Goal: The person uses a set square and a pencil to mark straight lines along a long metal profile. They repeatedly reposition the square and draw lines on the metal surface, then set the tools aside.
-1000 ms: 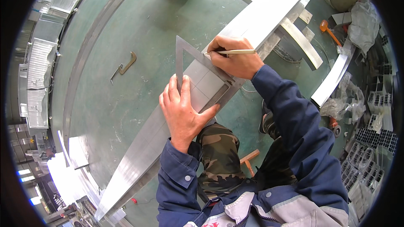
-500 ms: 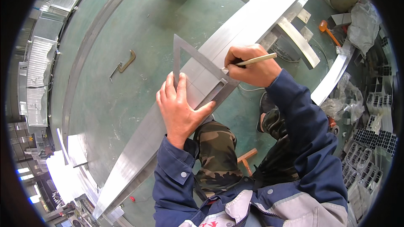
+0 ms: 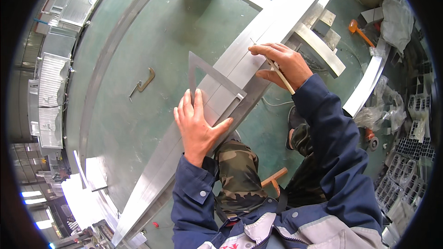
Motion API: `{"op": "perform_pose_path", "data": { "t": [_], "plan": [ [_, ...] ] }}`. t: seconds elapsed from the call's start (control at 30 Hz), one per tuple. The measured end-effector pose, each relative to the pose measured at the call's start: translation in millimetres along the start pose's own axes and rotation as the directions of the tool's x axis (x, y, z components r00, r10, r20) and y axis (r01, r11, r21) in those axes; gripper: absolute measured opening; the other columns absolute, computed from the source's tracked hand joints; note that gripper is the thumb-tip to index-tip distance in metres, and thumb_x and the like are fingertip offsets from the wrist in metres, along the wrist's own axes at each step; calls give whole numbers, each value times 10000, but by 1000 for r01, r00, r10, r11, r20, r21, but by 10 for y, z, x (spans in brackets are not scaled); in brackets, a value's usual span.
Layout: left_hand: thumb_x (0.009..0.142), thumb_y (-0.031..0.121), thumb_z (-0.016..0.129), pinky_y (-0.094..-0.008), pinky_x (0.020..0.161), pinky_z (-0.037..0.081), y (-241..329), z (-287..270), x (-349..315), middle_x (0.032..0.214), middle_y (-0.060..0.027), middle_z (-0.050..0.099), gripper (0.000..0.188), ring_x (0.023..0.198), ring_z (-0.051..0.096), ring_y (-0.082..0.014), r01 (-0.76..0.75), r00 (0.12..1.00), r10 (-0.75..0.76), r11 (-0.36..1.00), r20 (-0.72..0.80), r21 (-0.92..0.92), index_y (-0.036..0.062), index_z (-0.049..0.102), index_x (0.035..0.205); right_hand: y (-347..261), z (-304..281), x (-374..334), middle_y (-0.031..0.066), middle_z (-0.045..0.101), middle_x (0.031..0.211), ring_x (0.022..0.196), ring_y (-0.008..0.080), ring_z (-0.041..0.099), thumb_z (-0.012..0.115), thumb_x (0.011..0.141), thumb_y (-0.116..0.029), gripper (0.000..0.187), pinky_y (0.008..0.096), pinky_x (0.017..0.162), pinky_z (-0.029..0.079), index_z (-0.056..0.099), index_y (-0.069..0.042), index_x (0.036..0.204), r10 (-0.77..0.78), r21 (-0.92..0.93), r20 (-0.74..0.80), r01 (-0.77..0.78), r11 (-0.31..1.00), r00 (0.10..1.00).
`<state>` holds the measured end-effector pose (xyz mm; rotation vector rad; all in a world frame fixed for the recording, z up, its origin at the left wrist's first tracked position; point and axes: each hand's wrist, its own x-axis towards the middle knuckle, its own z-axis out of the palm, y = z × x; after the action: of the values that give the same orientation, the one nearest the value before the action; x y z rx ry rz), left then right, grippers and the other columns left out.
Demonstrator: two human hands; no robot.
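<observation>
Pencil (image 3: 282, 77) in our right hand (image 3: 291, 63) slants down toward us, gripped among the fingers, while the thumb stands apart from the forefinger. That hand is at the near right edge of a long silvery metal beam (image 3: 240, 60), which runs from near left to far right in front of us. Our left hand (image 3: 196, 131) is spread, fingers and thumb parted, laid over the near part of a grey triangular set square (image 3: 218, 75) that lies across the beam; one corner juts past the beam's left edge. Thin lines mark the metal, one running lengthwise. On the green floor (image 3: 138, 133) to the left we see a brown clamp (image 3: 148, 81). At far right, a curved pale strip (image 3: 319, 49) is beside the beam, and an orange mallet (image 3: 354, 26) lies farther right, near crumpled clear plastic (image 3: 398, 20). Between our legs shows a wooden piece (image 3: 275, 177).
</observation>
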<state>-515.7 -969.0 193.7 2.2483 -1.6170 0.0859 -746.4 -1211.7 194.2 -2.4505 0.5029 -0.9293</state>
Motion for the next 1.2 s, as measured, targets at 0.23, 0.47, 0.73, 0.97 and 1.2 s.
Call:
{"op": "perform_pose_path", "data": {
  "t": [0.23, 0.47, 0.73, 0.97, 1.2],
  "plan": [
    [780, 608, 955, -625, 1340, 268, 272, 162, 336, 1709, -346, 477, 1170, 1594, 430, -489, -10, 1000, 10, 1000, 11, -18, -36, 530, 1660, 125, -79, -74, 119, 723, 1525, 1362, 376, 697, 934, 871, -414, 830, 476, 1109, 617, 622, -213, 1613, 26, -6, 67, -26, 1000, 997],
    [797, 606, 949, -615, 1319, 308, 419, 232, 478, 1695, -362, 479, 1126, 1571, 439, -507, -13, 1000, 13, 1000, 8, -8, -41, 563, 1633, 189, -61, -61, 103, 720, 1526, 1363, 372, 698, 925, 876, -405, 788, 463, 1101, 620, 641, -227, 1589, 57, 42, 75, -60, 997, 996],
    [791, 566, 958, -603, 1304, 335, 411, 252, 487, 1689, -361, 476, 1105, 1559, 442, -502, -18, 1000, 18, 1000, 11, -11, -43, 567, 1626, 245, 12, -80, 71, 733, 1507, 1329, 354, 716, 907, 886, -427, 751, 457, 1072, 633, 655, -241, 1569, 49, 35, 43, -51, 998, 998],
    [793, 553, 958, -597, 1300, 347, 412, 239, 482, 1694, -354, 471, 1095, 1559, 440, -501, -20, 1000, 21, 1000, 17, -3, -42, 568, 1627, 263, 38, -82, 58, 736, 1511, 1321, 345, 724, 890, 877, -472, 758, 446, 1065, 642, 662, -243, 1563, 48, 22, 35, -49, 999, 998],
    [791, 535, 967, -584, 1295, 367, 414, 240, 479, 1696, -355, 475, 1078, 1558, 451, -503, -17, 1000, 17, 1000, 14, 3, -31, 582, 1623, 249, 34, -77, 67, 734, 1517, 1335, 350, 722, 892, 882, -455, 754, 458, 1065, 643, 663, -237, 1566, 70, 17, 55, -71, 997, 996]
  ]
}}
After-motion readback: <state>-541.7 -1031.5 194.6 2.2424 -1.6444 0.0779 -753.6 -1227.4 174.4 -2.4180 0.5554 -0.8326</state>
